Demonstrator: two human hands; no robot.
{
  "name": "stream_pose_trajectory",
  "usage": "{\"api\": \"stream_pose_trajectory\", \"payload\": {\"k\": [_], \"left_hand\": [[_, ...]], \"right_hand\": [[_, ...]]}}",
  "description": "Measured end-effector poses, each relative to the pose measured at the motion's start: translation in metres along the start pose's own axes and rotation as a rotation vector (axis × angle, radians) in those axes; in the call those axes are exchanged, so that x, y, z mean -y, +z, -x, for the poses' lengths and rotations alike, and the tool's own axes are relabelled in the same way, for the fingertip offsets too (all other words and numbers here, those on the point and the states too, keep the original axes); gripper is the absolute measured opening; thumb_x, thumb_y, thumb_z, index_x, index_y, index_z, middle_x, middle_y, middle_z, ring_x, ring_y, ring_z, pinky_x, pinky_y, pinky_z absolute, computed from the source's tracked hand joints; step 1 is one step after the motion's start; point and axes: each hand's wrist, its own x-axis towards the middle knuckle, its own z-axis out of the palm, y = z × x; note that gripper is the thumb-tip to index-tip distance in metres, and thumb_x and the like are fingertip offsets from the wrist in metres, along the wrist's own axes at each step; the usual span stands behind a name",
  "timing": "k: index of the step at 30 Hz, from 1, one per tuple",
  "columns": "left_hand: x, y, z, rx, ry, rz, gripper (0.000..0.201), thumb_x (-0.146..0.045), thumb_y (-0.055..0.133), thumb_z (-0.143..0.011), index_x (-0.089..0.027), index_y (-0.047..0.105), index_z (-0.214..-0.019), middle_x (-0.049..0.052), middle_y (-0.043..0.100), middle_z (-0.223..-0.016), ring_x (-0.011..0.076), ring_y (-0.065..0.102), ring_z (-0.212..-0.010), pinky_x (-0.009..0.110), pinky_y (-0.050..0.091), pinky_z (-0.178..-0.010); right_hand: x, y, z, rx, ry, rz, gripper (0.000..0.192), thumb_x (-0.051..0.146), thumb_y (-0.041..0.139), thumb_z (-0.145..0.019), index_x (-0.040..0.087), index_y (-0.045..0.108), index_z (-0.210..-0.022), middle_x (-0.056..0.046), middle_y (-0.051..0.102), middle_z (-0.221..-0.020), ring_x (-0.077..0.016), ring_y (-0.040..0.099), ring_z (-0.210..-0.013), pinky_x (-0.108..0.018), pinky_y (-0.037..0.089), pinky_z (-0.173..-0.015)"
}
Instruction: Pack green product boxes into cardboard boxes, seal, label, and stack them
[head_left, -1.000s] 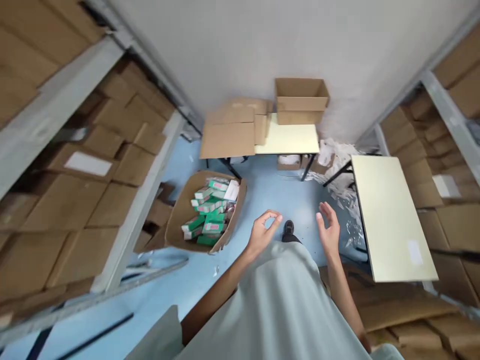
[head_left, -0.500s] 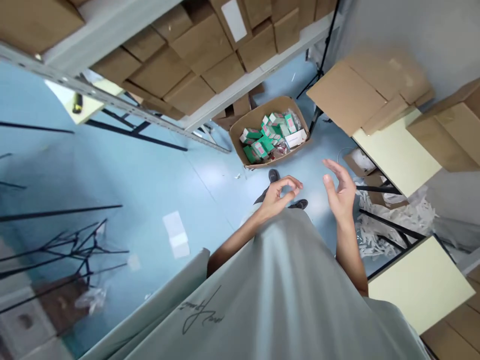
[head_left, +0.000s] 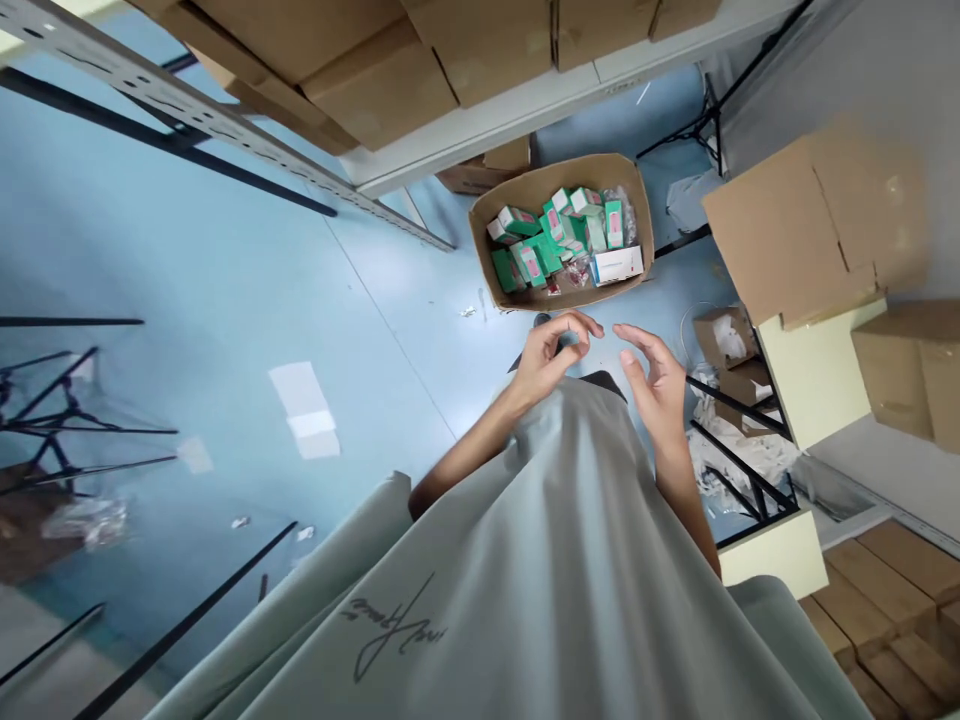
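- A pale grey-green shirt [head_left: 525, 590] with a dark handwritten-style mark is seen nearest the camera, filling the lower middle of the view.
- Two bare hands are raised in front of the shirt. The left hand [head_left: 551, 355] is curled, its thumb and fingertips drawn close into a loose ring; whether anything is pinched there cannot be told. The right hand [head_left: 654, 385] is spread open with relaxed fingers, and nothing is held in it.
- The two hands are near each other but apart, with blue floor [head_left: 225, 300] showing between them.
- One open cardboard carton [head_left: 559, 175] is placed on the floor just beyond the hands, nearer the left hand, and is touched by neither.
- Many small green-and-pink boxes [head_left: 551, 240] are heaped in the carton, too jumbled to be counted, together with one white box [head_left: 616, 265].
- To the right, two cream tabletops [head_left: 806, 375] on black legs are seen, with flattened cardboard sheets [head_left: 795, 230] on the farther one and white paper scraps [head_left: 739, 455] beneath.
- Farthest off, metal shelving [head_left: 525, 100] loaded with brown boxes runs across the top.
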Motion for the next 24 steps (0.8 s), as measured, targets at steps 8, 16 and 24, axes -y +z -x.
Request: {"api": "stream_pose_trajectory", "payload": {"k": [8, 16, 24], "left_hand": [[0.020, -0.093, -0.040, -0.126, -0.173, -0.081, 0.036, -0.053, 0.077, -0.097, -0.024, 0.065, -0.080, 0.008, 0.080, -0.103, 0.0283, 0.074, -0.107, 0.047, 0.057, -0.104], [0.154, -0.187, -0.104, -0.350, -0.497, -0.133, 0.026, -0.037, 0.077, -0.096, -0.023, 0.066, -0.077, 0.007, 0.079, -0.096, 0.0265, 0.074, -0.104, 0.043, 0.059, -0.101], [0.400, -0.299, -0.170, -0.436, -0.791, -0.277, 0.026, -0.035, 0.077, -0.098, -0.020, 0.069, -0.078, 0.006, 0.077, -0.083, 0.0223, 0.076, -0.089, 0.039, 0.062, -0.096]], "right_hand": [[-0.005, 0.077, -0.093, 0.205, 0.111, -0.013, 0.046, 0.069, 0.073, -0.105, 0.031, 0.081, -0.129, -0.007, 0.084, -0.135, -0.0278, 0.077, -0.131, -0.046, 0.060, -0.124], [-0.139, 0.138, -0.195, 0.355, 0.392, -0.060, 0.061, 0.082, 0.081, -0.092, 0.028, 0.082, -0.121, -0.009, 0.086, -0.128, -0.0311, 0.080, -0.128, -0.052, 0.059, -0.124], [-0.377, 0.235, -0.285, 0.433, 0.671, -0.050, 0.058, 0.078, 0.090, -0.083, 0.024, 0.081, -0.102, -0.012, 0.087, -0.113, -0.0355, 0.081, -0.122, -0.062, 0.058, -0.123]]}}
